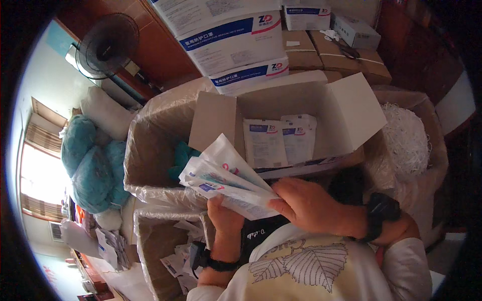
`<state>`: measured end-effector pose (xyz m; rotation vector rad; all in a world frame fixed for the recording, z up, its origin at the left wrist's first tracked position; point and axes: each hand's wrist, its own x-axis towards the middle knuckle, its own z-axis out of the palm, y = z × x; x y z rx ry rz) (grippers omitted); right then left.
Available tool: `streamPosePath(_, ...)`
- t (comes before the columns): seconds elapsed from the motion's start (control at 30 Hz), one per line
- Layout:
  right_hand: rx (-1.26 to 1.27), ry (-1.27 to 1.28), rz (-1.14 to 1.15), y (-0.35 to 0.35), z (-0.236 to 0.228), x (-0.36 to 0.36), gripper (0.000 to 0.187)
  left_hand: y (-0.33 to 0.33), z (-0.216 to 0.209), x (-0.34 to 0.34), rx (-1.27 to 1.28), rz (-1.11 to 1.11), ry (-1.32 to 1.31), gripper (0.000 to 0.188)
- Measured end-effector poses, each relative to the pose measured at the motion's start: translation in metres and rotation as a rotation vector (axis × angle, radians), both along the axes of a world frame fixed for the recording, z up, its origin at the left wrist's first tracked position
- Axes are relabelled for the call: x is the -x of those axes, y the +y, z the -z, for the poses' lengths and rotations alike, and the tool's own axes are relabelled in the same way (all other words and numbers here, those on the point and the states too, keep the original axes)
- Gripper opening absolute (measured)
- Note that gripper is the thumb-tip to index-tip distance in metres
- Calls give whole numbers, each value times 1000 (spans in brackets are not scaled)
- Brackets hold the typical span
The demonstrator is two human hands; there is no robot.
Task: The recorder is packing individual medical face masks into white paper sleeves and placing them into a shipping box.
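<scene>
A fanned bundle of several flat white packets (226, 188) with blue and red print is held between my two hands, above the near edge of an open white carton (215, 120). My right hand (306, 204) is closed on the right end of the bundle, thumb on top. From below, my left hand (224, 218) grips the lower left side, its fingers mostly hidden behind the packets. Teal contents show through some packets. Inside the carton, two rows of similar packets (266, 143) stand side by side.
Left of the carton, a large plastic-lined box (138, 160) holds something teal. Below it, another lined box (150, 251) contains loose papers. White shredded filler (406, 140) fills a box at right. Stacked white cartons (236, 40) rise behind; teal bags (93, 165) and a fan (108, 45) are left.
</scene>
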<state>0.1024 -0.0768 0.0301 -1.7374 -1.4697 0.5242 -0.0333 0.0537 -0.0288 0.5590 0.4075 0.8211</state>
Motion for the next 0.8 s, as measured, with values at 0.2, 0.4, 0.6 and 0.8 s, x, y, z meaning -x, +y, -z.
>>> streamPosePath(0.2, -115, -47, -9, 11, 8, -4, 13, -5, 17, 25, -84, -49, 63, 69)
streamPosePath(0.4, 69, -336, -339, 7, 9, -19, 11, -9, -70, 55, -1473, -310, 782, 45)
streamPosePath(0.6, 138, -352, -532, 18, 28, -12, 12, -10, -52, 39, -1828, 468, 1091, 22)
streamPosePath(0.8, 39, -327, -334, 17, 49, -12, 17, -10, -21, 36, -1817, 488, 1157, 9)
